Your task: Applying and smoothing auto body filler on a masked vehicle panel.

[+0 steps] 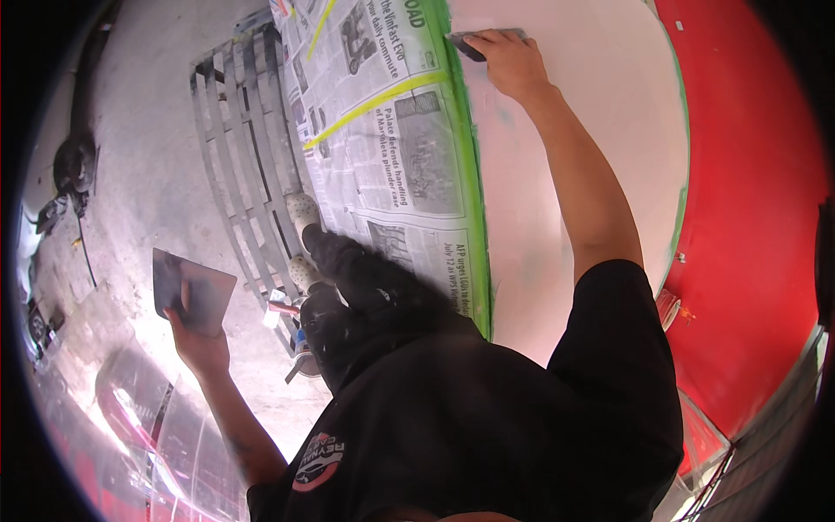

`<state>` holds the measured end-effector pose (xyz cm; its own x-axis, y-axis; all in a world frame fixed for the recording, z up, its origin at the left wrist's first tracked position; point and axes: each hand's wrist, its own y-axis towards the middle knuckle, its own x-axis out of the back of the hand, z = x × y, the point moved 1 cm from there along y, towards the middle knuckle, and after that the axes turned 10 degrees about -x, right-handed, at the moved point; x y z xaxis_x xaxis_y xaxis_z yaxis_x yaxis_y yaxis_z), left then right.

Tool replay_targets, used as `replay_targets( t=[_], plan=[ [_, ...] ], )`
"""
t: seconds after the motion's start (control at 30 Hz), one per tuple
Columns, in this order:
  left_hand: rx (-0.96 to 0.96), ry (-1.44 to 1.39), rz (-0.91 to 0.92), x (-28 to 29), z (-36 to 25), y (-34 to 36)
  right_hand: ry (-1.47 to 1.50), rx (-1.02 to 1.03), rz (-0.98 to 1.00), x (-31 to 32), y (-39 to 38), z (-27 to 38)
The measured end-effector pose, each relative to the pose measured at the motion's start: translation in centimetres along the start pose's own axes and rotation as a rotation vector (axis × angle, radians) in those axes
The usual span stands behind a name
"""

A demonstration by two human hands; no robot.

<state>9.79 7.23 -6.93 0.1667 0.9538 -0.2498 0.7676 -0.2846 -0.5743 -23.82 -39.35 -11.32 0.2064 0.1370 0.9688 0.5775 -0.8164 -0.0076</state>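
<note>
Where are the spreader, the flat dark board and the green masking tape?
Spreader (465, 43): head view, its dark blade beside the right hand's fingers.
Flat dark board (198, 291): head view, centre of its face.
Green masking tape (470, 174): head view, mid-strip beside the newspaper.

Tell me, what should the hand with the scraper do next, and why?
Probably pull the spreader down the pale filled panel. The right hand presses it at the top edge by the green tape, so the stretch below looks unworked.

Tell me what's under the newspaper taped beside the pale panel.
The newspaper lies over the surface next to the pale panel, held by yellow tape strips and edged with green tape. Whatever is beneath it is fully covered. The right hand presses a spreader on the panel.
</note>
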Motion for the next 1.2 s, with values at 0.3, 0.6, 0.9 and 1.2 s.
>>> replay_targets(
  t=[0.3, 0.6, 0.9, 1.2],
  plan=[
    [0.02, -0.044, -0.016, 0.3, 0.2, 0.0, -0.008, -0.138, 0.184, 2.5, 4.8, -2.5],
    [-0.212, 0.336, 0.169, 3.0, 0.7, 0.8, 0.063, -0.057, 0.168, 0.5, 0.9, -1.0],
    [0.018, -0.137, 0.212, 2.5, -0.3, 0.8, 0.183, -0.087, 0.106, 0.9, -7.4, -0.2],
    [-0.06, 0.023, 0.081, 1.3, -0.2, -1.6, 0.24, -0.14, 0.153, 2.0, -15.3, 0.7]
  ],
)
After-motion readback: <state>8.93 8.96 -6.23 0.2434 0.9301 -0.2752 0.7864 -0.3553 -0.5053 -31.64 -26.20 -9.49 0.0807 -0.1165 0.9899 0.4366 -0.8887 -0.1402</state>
